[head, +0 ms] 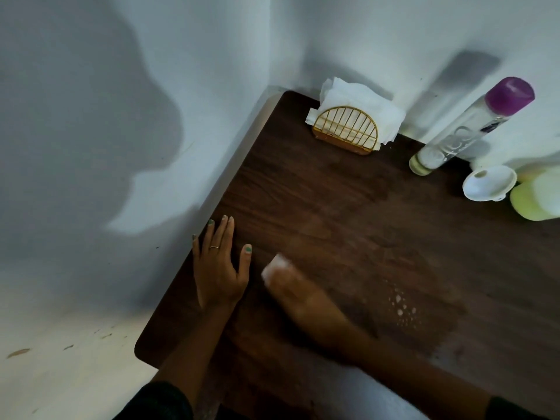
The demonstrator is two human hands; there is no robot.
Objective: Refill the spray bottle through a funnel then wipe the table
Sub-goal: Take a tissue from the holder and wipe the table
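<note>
Right hand grip blurred on tissue; holder holds napkins.

Pale blue-grey walls meeting in a corner, large soft shadows across them, dark wood-grain table pushed into the corner, pale floor below left

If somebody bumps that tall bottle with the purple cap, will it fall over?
Probably quite easily. The tall bottle is long and narrow and stands on a small base, so a sideways bump would likely tip it. It looks mostly empty, with only a little liquid at the bottom, so it is likely light. Being round, it might roll toward the white funnel beside it.
</note>
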